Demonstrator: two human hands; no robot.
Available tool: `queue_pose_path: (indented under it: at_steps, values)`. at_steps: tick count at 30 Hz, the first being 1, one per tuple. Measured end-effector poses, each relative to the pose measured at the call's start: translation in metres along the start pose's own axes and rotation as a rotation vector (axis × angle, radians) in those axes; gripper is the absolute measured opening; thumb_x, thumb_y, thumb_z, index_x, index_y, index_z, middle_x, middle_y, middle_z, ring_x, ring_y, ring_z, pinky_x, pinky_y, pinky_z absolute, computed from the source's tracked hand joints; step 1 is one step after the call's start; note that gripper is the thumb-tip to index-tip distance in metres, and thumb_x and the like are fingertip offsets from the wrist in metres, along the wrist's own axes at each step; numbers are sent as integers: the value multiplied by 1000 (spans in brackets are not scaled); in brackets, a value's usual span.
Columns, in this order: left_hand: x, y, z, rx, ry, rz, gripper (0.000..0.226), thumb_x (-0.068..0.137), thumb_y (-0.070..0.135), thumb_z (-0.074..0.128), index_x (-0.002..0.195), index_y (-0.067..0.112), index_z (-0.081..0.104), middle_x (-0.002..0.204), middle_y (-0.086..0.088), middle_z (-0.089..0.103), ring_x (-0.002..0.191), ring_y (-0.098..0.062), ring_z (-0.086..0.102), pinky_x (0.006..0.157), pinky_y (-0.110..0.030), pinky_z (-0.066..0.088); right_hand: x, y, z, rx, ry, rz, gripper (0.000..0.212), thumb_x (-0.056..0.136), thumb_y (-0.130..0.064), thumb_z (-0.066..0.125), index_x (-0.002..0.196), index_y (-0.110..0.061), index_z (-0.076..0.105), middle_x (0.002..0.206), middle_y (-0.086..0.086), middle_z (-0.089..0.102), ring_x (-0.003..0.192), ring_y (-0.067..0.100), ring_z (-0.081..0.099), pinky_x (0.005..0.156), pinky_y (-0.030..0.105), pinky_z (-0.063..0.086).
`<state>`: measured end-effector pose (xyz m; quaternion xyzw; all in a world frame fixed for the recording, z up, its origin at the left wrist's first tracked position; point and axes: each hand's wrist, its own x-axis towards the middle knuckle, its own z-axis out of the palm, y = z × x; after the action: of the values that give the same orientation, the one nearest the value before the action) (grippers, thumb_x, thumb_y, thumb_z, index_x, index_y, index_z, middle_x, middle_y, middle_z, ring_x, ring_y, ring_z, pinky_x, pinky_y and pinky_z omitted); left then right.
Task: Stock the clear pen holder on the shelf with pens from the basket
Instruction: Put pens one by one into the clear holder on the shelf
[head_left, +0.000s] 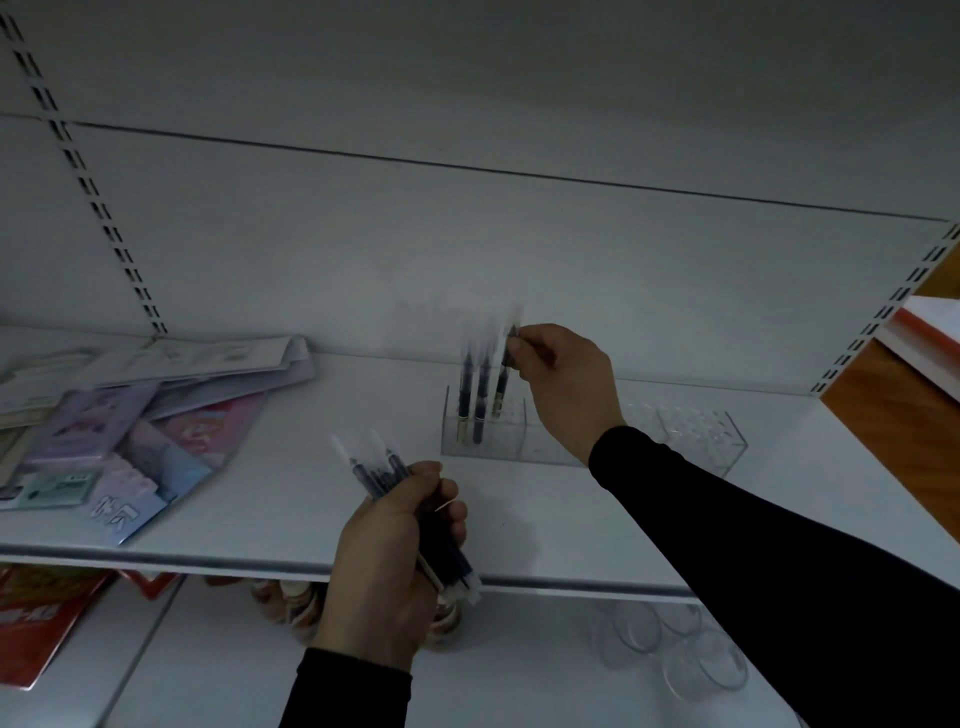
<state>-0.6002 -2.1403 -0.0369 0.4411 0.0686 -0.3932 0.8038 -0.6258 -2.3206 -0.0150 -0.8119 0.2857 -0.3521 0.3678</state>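
A clear pen holder (691, 434) with rows of holes stands on the white shelf (291, 499), right of centre. Two dark pens (470, 387) stand upright in its left end. My right hand (563, 382) pinches a third pen (503, 382) near its cap, the tip down in the holder beside the other two. My left hand (395, 561) grips a bundle of several dark pens with white caps (384, 470) over the shelf's front edge. The basket is not in view.
A loose pile of stationery packs and notebooks (119, 415) lies at the shelf's left. Slotted uprights run up the back wall. A wooden panel (904, 441) bounds the right side. On the lower shelf sit red packets (41, 623), tape rolls and clear round lids (675, 649).
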Motion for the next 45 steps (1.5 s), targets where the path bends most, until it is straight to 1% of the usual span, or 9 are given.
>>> queue_pose_path:
  at_steps: [11, 16, 23, 27, 30, 34, 36, 40, 45]
  values:
    - [0, 1, 1, -4, 1, -6, 10, 94, 6, 51, 88, 6, 59, 55, -4, 58, 43, -15, 52, 41, -20, 45, -5, 3, 1, -45, -41, 19, 18, 96, -24, 58, 100, -11, 70, 91, 3, 72, 84, 15, 66, 77, 18, 51]
    - [0, 1, 0, 4, -8, -17, 8, 93, 7, 52, 91, 5, 60, 57, -6, 60, 45, -16, 54, 42, -21, 46, -7, 2, -2, -67, -64, 48, 19, 96, -26, 58, 99, -12, 71, 86, -2, 69, 79, 9, 61, 67, 4, 44]
    - [-6, -1, 9, 69, -77, -77, 18, 94, -4, 44, 106, -2, 57, 71, -15, 67, 53, -22, 58, 46, -23, 51, -22, -2, -17, 18, -63, 101, 13, 93, -30, 61, 89, -22, 70, 83, -9, 70, 80, 7, 65, 73, 10, 49]
    - [-13, -5, 15, 137, -154, -86, 17, 91, -5, 50, 105, -4, 60, 81, -18, 74, 53, -22, 63, 50, -25, 54, -38, -7, -22, 179, -249, 250, 26, 90, -36, 65, 83, -13, 73, 81, 6, 73, 81, 27, 70, 83, 43, 58]
    - [-17, -9, 16, 203, -201, -71, 18, 91, -3, 53, 105, -3, 63, 90, -19, 74, 62, -25, 68, 57, -27, 57, -50, -14, -26, 156, -489, 323, 38, 91, -42, 62, 92, -6, 73, 88, 8, 74, 79, 19, 69, 83, 33, 58]
    - [-24, -13, 20, 261, -264, -76, 17, 92, -2, 51, 99, 1, 67, 91, -17, 75, 67, -25, 70, 63, -30, 58, -58, -19, -32, 232, -667, 382, 35, 93, -33, 62, 98, 2, 70, 75, 1, 68, 66, 4, 62, 64, 14, 49]
    - [-24, -14, 20, 285, -262, -73, 17, 92, -1, 51, 100, 1, 67, 93, -17, 75, 72, -27, 71, 67, -32, 58, -58, -19, -35, 254, -651, 381, 32, 92, -27, 64, 98, 4, 69, 72, -1, 65, 63, 4, 59, 61, 13, 48]
    - [-18, -16, 21, 277, -172, -28, 18, 93, -2, 50, 102, -2, 65, 92, -19, 74, 79, -31, 71, 73, -35, 56, -48, -18, -39, 364, -534, 426, 23, 90, -25, 67, 96, -4, 73, 87, 6, 70, 77, 12, 63, 76, 23, 54]
    - [-9, -9, 16, 120, -32, 49, 16, 95, 5, 48, 102, 4, 63, 91, -16, 72, 83, -32, 66, 85, -41, 51, -22, -25, -58, 574, -206, 443, 11, 86, -23, 71, 90, -13, 74, 81, 3, 73, 74, 12, 66, 60, 17, 52]
